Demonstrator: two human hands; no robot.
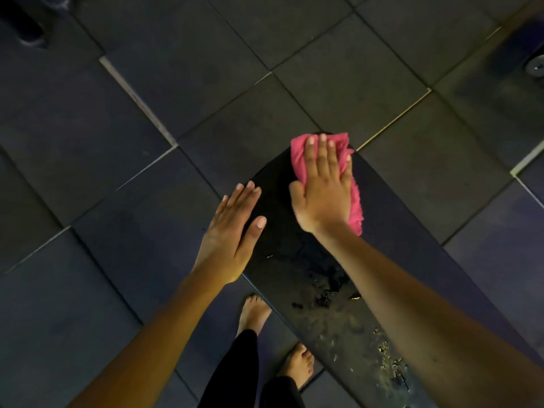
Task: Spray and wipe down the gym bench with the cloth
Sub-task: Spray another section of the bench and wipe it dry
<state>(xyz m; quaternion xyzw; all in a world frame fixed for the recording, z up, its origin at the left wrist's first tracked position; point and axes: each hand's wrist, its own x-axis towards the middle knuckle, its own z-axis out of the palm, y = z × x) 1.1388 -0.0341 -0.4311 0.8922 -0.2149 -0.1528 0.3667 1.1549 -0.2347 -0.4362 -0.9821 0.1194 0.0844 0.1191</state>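
A black padded gym bench (309,278) runs from the lower right up to the middle of the view, with wet spray droplets on its near part. A pink cloth (354,201) lies at the bench's far end. My right hand (323,189) presses flat on the cloth, fingers spread and pointing away from me. My left hand (232,231) rests open on the bench's left edge, its thumb on the pad and its fingers over the side. No spray bottle is in view.
Dark rubber floor tiles (176,83) surround the bench. My bare feet (254,313) stand on the floor just left of the bench. A dark weight with a metal hub (535,66) sits at the upper right edge.
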